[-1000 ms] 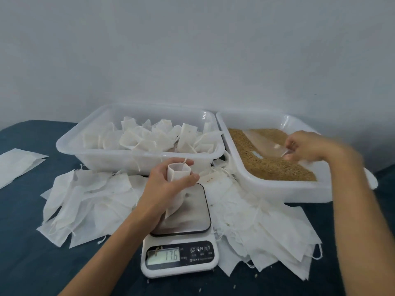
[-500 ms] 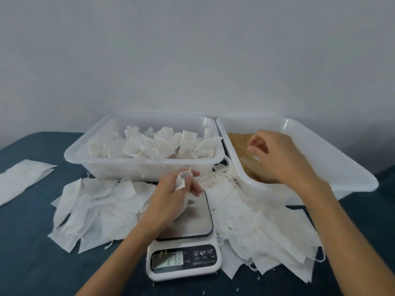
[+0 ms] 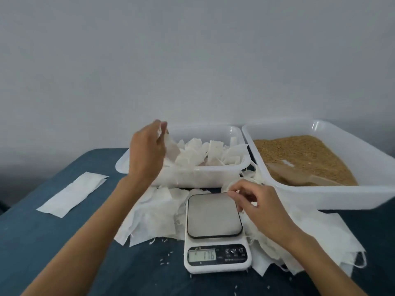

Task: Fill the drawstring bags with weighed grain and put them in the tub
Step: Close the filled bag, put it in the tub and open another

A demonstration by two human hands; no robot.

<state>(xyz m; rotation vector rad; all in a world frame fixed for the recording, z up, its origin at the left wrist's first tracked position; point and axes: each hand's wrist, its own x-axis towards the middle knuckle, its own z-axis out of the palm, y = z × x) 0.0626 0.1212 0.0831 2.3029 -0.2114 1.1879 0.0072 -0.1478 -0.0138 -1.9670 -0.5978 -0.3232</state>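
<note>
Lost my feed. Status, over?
Left hand holds a filled bag over the bag tub. Right hand pinching an empty bag. Scale platform bare. Nothing in the way.

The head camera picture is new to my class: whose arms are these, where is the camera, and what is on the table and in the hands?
The camera sits on a person's head, looking down at their own bare hands. The left hand holds a white bag over the tub of bags. The right hand pinches at the empty bags beside the scale, whose plate is bare. Right of it, another tub holds the grain and a scoop.
</note>
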